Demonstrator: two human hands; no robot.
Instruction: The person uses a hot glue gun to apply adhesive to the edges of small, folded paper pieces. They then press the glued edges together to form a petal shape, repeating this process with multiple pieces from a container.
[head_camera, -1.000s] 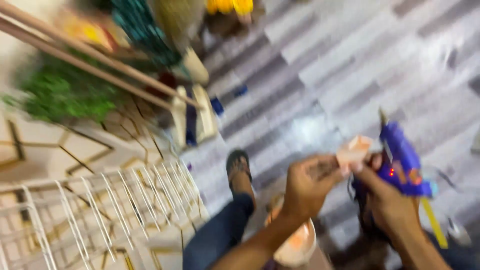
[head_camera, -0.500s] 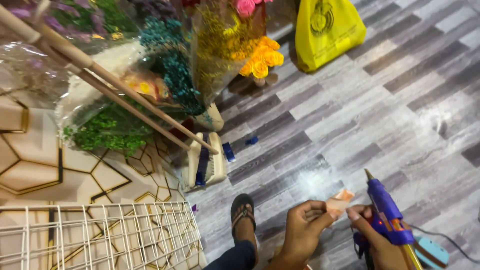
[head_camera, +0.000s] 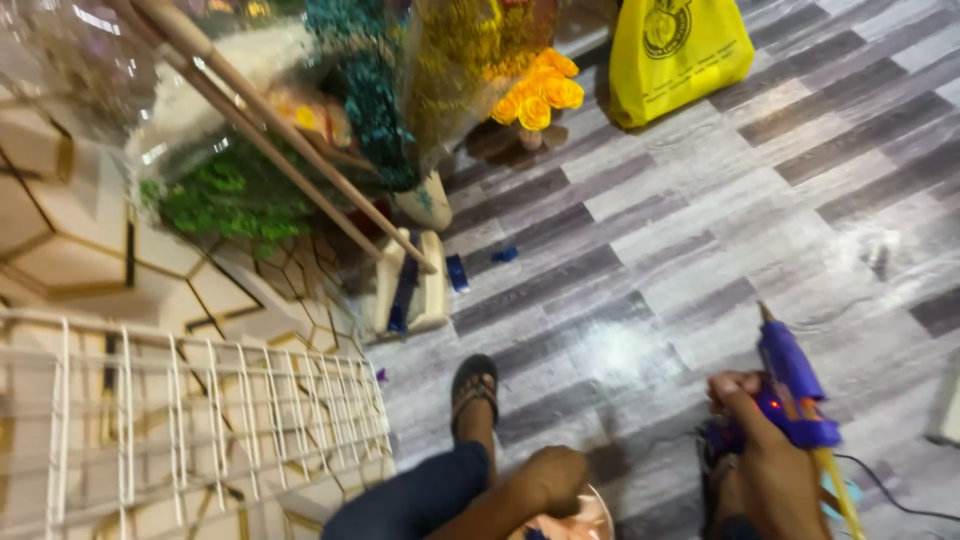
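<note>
Purple glue gun (head_camera: 790, 385): one, right hand (head_camera: 765, 465) gripping.

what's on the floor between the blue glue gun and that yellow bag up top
In the head view, only bare grey plank floor lies between the glue gun in the right hand and the yellow bag.

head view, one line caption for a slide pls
Right hand grips a blue glue gun over grey plank floor; left hand rests low.

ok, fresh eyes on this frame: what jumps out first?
The purple glue gun in the right hand, low right, with a red light glowing on it. Next the bright yellow bag on the grey striped floor at top, and the white wire grid at lower left.
</note>
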